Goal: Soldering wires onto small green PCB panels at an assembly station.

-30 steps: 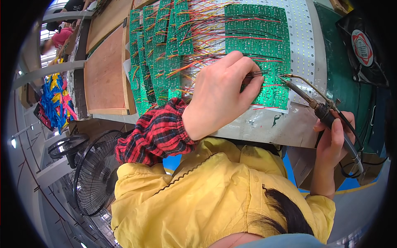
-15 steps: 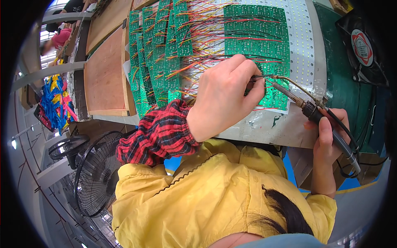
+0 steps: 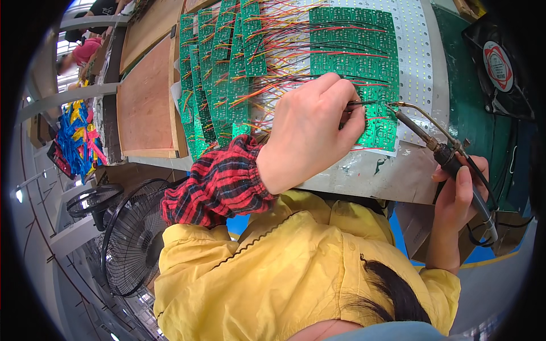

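My left hand [image 3: 313, 131] is over the lower left of a green circuit board panel [image 3: 378, 129]. Its thumb and forefinger pinch a thin black wire [image 3: 368, 103], whose end lies over the panel; the other fingers are curled and partly hidden. From the right, my right hand [image 3: 459, 190] grips a soldering iron [image 3: 441, 152] with a bent metal feed tube [image 3: 426, 115] alongside its shaft. The iron's tip and the tube's end are close to the wire's end; whether they touch is too small to tell. Red and black wires lie across the panel's upper rows.
Overlapping green board strips [image 3: 222, 74] with red, yellow and black wires lie left of the panel. Under it is a white dotted sheet [image 3: 415, 68]. A black fan [image 3: 497, 65] stands at far right, a wooden tray [image 3: 145, 96] at left, a floor fan [image 3: 133, 244] below.
My right hand and the soldering iron have moved a little to the right, so the tip is farther from my left fingers. My left hand stays nearly in place, still pinching the wire.
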A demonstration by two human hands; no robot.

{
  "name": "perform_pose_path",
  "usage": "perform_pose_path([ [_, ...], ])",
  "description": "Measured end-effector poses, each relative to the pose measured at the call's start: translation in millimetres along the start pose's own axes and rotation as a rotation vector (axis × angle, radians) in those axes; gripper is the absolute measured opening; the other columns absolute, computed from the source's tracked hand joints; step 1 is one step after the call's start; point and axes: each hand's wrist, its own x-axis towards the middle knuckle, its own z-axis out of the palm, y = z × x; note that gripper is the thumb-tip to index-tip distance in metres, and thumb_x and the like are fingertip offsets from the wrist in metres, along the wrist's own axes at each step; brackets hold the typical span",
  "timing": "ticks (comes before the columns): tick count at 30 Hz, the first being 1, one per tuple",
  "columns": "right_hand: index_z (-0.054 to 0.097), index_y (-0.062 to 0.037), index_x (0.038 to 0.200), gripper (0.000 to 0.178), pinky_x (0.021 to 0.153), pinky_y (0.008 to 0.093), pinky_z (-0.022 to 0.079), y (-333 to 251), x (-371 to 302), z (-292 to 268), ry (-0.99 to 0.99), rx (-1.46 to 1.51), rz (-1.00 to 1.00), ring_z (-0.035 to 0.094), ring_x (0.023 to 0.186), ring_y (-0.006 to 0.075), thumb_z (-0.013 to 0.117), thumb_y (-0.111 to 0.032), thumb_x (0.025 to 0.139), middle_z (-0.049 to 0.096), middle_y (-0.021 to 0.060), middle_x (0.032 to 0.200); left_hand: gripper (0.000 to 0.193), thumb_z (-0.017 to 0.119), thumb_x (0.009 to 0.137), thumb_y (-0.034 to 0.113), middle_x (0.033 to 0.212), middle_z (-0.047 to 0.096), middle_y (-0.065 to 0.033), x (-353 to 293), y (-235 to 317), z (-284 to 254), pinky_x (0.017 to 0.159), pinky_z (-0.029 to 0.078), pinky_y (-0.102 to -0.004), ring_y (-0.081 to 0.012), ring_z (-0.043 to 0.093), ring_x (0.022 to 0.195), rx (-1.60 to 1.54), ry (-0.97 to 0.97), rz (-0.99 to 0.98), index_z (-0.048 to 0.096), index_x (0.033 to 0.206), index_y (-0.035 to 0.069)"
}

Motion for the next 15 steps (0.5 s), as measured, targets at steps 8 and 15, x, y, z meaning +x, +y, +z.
perform_pose_path([
  [8,0.051,0.0054,0.090,0.024,0.056,0.0260,0.045,2.0,1.3,-0.8,-0.009,-0.033,-0.019,0.056,0.055,0.0177,0.050,-0.016,0.080,0.054,0.0118,0.072,0.011,0.065,0.072,0.008,0.069,0.056,-0.0080,0.5,-1.2,-3.1,0.051,0.044,-0.0262,-0.0159,0.054,0.055,-0.030,-0.054,-0.031,0.059,0.076,0.000],
  [15,0.051,0.0058,0.090,0.023,0.055,0.0266,0.047,1.3,2.2,-6.0,0.005,0.004,-0.030,0.059,0.054,0.0194,0.052,-0.014,0.078,0.054,0.0116,0.077,0.008,0.060,0.081,0.009,0.072,0.060,-0.0108,6.1,-10.1,-34.1,0.054,0.045,-0.0283,-0.0193,0.056,0.061,0.019,0.016,-0.053,0.061,0.084,0.001],
])
